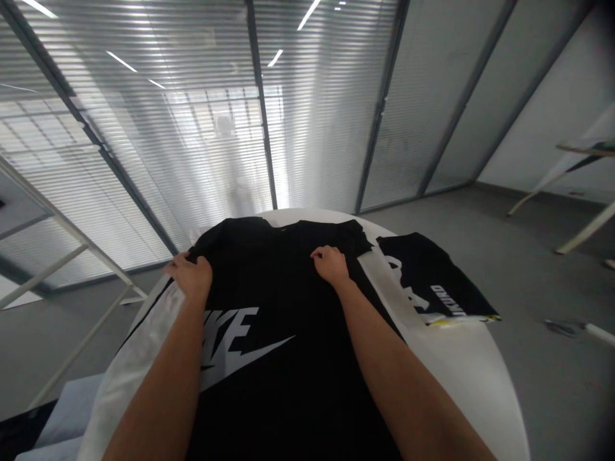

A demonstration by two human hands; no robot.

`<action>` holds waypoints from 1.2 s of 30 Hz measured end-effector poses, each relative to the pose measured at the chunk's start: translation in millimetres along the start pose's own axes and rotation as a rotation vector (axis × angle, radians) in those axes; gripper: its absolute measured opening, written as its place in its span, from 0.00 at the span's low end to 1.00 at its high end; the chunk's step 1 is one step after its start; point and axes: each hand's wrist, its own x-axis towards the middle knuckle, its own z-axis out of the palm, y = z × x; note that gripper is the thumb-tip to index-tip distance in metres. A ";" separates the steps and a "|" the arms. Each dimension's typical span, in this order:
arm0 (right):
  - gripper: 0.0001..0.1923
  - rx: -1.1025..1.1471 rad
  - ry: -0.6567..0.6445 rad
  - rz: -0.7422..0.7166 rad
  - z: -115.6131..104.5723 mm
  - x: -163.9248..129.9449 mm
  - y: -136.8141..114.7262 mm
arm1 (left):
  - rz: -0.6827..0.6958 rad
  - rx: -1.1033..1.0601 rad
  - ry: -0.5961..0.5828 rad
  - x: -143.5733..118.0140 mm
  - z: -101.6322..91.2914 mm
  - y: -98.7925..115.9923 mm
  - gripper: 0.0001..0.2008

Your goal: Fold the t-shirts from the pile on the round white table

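Observation:
A black T-shirt (288, 282) lies spread out, front up, on a white round table, its neckline at the far side. A grey-white Nike name and swoosh (245, 358) show on its chest, partly covered by my left forearm. At the shirt's left side, near the sleeve, my left hand (192, 274) is closed on the black cloth between thumb and fingers. My right hand (330, 264) rests on the upper right chest, its fingers curled together on the cloth; the fingertips are partly hidden.
Right of the shirt, a folded black garment (427, 275) with white print overlaps the white table's (480, 371) edge. Light-coloured folded cloth (72, 410) sits low at the left, near a white metal frame (72, 256). Glass partitions with blinds (317, 115) stand behind the table.

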 end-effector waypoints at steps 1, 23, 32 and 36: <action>0.14 0.005 0.002 0.000 0.5 0.1 0.1 | 0.026 -0.010 0.008 -6.7 2.7 8.1 0.20; 0.15 0.007 -0.004 0.032 2.9 3.7 1.6 | 0.420 0.191 -0.467 -38.9 19.0 33.8 0.20; 0.14 -0.023 0.007 0.028 2.6 2.5 -1.4 | 0.522 0.096 -0.581 -58.8 18.3 48.9 0.22; 0.14 -0.015 -0.001 0.031 2.7 3.6 -0.1 | 0.493 0.079 -0.575 -58.3 20.8 46.5 0.21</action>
